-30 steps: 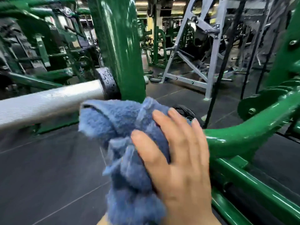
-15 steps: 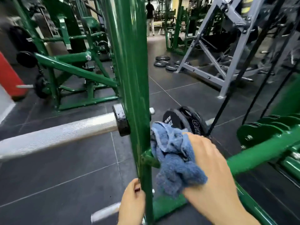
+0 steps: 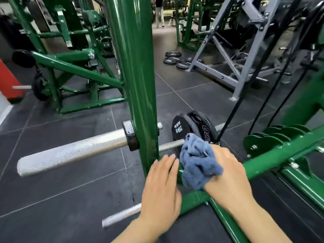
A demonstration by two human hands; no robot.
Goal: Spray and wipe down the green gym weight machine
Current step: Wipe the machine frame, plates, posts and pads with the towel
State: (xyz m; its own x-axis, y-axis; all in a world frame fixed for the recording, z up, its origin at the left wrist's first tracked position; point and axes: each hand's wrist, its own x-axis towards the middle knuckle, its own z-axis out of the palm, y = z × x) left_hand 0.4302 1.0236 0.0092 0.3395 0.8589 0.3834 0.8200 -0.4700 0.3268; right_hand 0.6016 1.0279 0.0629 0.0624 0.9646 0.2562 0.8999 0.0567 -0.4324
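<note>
My left hand [image 3: 162, 187]: fingers straight and loose, holding nothing, tips reaching toward the foot of the green upright post [image 3: 138, 85]; whether they touch it I cannot tell through the blur.
My right hand [image 3: 228, 174]: fingers curled round a bunched blue cloth [image 3: 198, 162], pressing it against the joint where the post meets the slanted green tube [image 3: 280, 155].
Cloth: fluffy terry, crumpled into a loose wad, frayed at the edges.
Base rails [image 3: 226, 223]: glossy green painted steel, straight bars meeting below my right wrist.
Lower peg [image 3: 121, 216]: short bare-metal rod near my left forearm, low over the floor [image 3: 61, 190].
Chrome sleeve [image 3: 70, 151]: thick round bar, finely textured silver, sticking out left of the post from a black collar [image 3: 130, 135].
Weight plates [image 3: 192, 130]: black discs on a thin steel peg just behind the cloth; one reads 20KG.
Floor: dark matte tiles with pale seams.
Loose plates [image 3: 172, 58]: several flat black discs lying on the floor farther back.
Grey frame [image 3: 228, 58]: angular bolted steel, right of those plates.
Other green machine [image 3: 73, 71]: tubular, on the far left.
</note>
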